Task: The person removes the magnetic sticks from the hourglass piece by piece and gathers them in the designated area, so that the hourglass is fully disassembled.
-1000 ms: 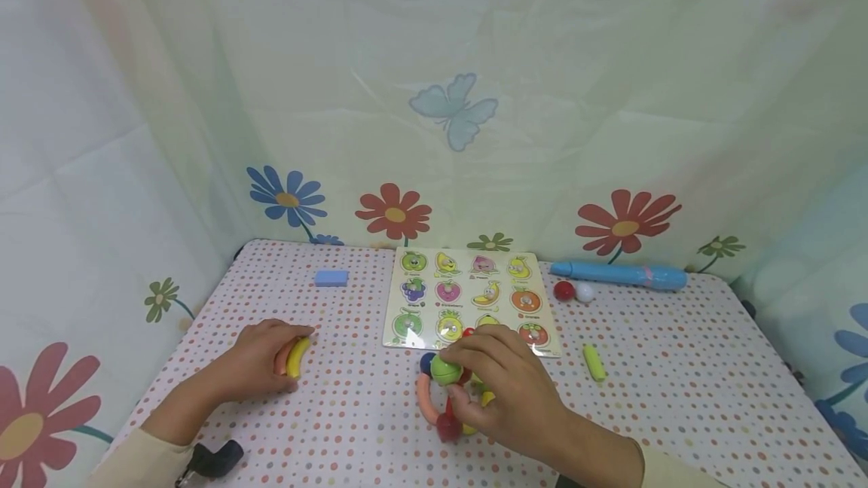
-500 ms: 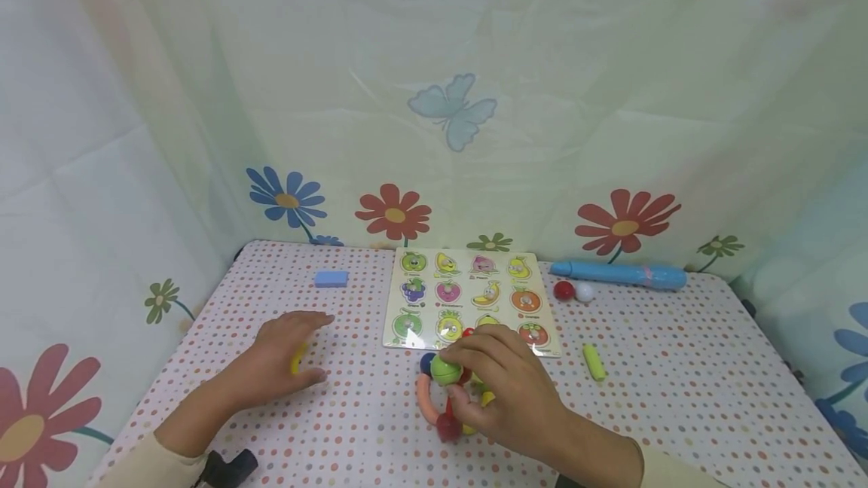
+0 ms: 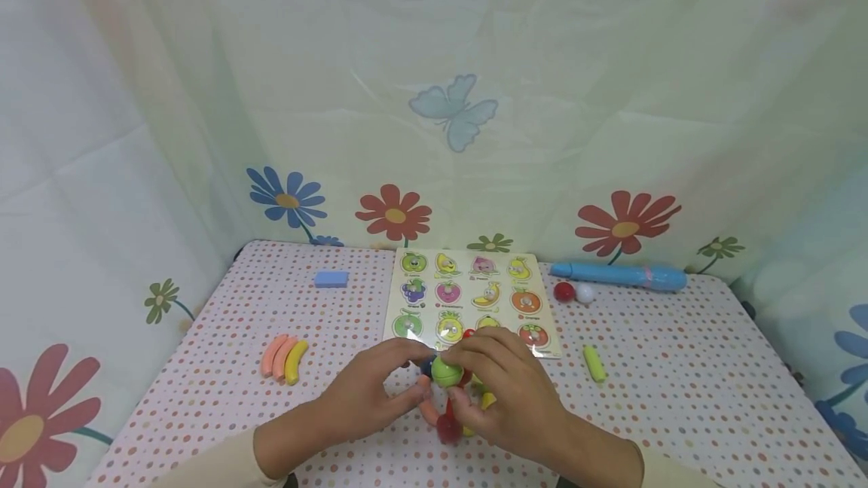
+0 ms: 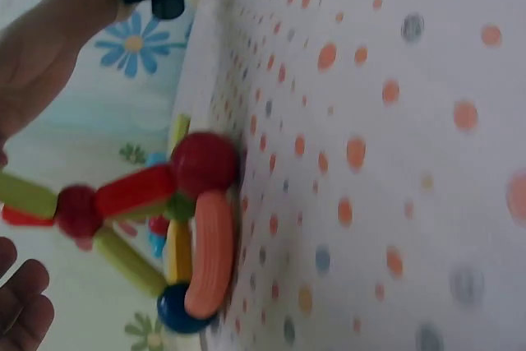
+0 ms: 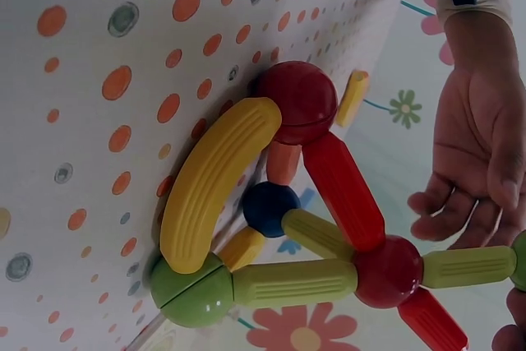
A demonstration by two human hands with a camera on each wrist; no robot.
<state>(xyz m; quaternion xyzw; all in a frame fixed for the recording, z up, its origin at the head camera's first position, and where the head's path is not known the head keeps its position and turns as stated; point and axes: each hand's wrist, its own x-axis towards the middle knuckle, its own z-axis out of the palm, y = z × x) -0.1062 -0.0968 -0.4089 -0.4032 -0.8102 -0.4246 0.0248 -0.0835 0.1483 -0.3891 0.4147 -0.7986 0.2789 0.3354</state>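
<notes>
A structure of coloured rods and balls stands on the table, with a red ball [image 3: 449, 429] at its near corner and a yellow curved rod [image 5: 215, 182] low on one side. My right hand [image 3: 511, 390] pinches the green ball [image 3: 447, 372] at its top, on a short green rod [image 5: 468, 266]. My left hand [image 3: 362, 390] is beside the structure's left side, fingers loosely bent, near a dark blue ball [image 5: 271, 209]. In the right wrist view nothing shows between the left fingers. The right hand covers part of the structure in the head view.
Two salmon curved rods [image 3: 274, 356] and a yellow one [image 3: 295, 362] lie left. Behind is a fruit puzzle board [image 3: 389, 322]. A blue block [image 3: 331, 279], a red ball [image 3: 564, 292], a white ball [image 3: 585, 293], a blue tube-like object [image 3: 617, 275] and a green rod [image 3: 594, 364] lie around.
My left hand has left the loose curved rods, which now lie uncovered, and has moved right to the structure. The right hand stays at the green ball.
</notes>
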